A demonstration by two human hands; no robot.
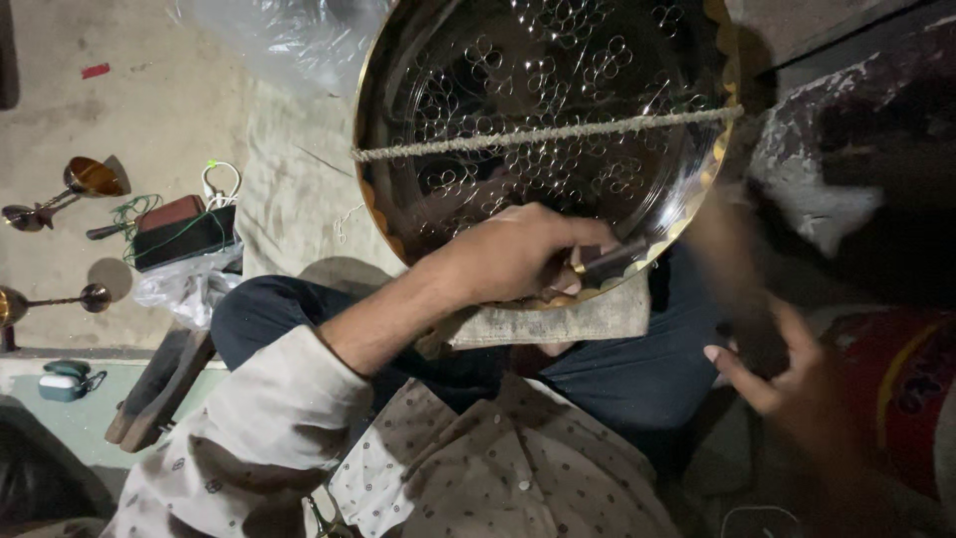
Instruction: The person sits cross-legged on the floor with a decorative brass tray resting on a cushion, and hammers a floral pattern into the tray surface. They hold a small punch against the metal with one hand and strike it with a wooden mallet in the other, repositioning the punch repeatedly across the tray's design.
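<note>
Here is a large round polished metal tray (558, 110), mirror-bright, its face covered in engraved looping clover-like outlines and its rim scalloped in gold. It leans tilted on the person's lap, bottom edge resting on a folded beige cloth pad (558, 324) over dark blue trousers, top edge running out of view at the top. A rough twisted cord (548, 134) stretches straight across the tray's face, running left to right and rising slightly to the right rim.

The left hand (518, 254) is curled tight around a short dark punch tool with a brass-coloured collar (602, 261). The tool's long axis lies nearly level, climbing slightly to the right, with its far end at the tray's lower scalloped rim.

The right hand (787, 374) is motion-blurred at the right; fingers look bent around something dark, but what it grips cannot be told.

On the floor at left: brass goblet-shaped pieces (75, 184), a dark rectangular box with a reddish top (184, 234), a crumpled clear plastic bag (184, 289).
</note>
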